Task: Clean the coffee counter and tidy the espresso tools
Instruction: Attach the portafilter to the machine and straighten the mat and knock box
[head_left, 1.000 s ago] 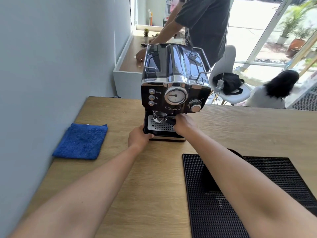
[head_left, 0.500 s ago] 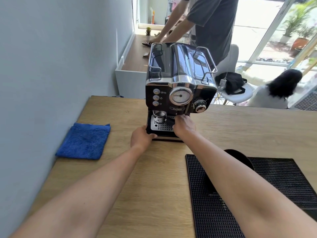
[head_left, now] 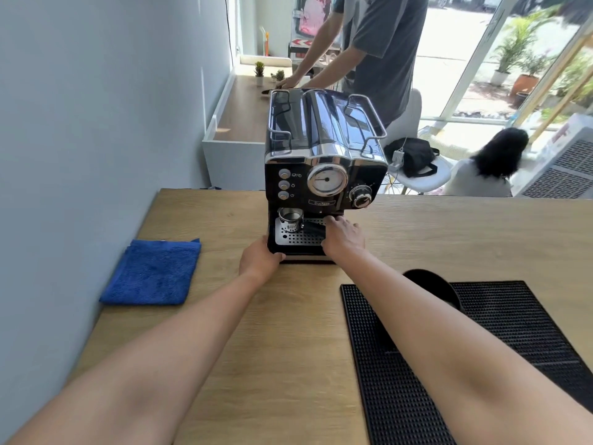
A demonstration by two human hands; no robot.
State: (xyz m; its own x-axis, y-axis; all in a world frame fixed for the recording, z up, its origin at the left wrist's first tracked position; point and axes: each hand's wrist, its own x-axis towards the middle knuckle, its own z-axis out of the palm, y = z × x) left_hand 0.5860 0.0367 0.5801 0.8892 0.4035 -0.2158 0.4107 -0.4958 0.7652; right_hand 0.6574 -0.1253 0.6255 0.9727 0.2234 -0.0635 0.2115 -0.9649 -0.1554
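Observation:
A black and chrome espresso machine [head_left: 324,155] stands at the middle back of the wooden counter [head_left: 288,332]. Its metal portafilter [head_left: 291,218] lies on the perforated drip tray [head_left: 298,237], basket to the left, black handle pointing right. My right hand [head_left: 343,237] is curled round that handle. My left hand [head_left: 260,260] grips the front left corner of the machine's base. A folded blue cloth [head_left: 152,273] lies on the counter to the left, near the wall.
A black rubber bar mat [head_left: 513,358] covers the counter's right front, with a round black object [head_left: 431,289] half hidden behind my right forearm. A grey wall runs along the left. Behind the counter a person stands at a desk and another sits by a chair.
The view has shifted slightly and the machine sits a little more to the right in it. Both hands stay at the machine's base, the right one on the portafilter handle.

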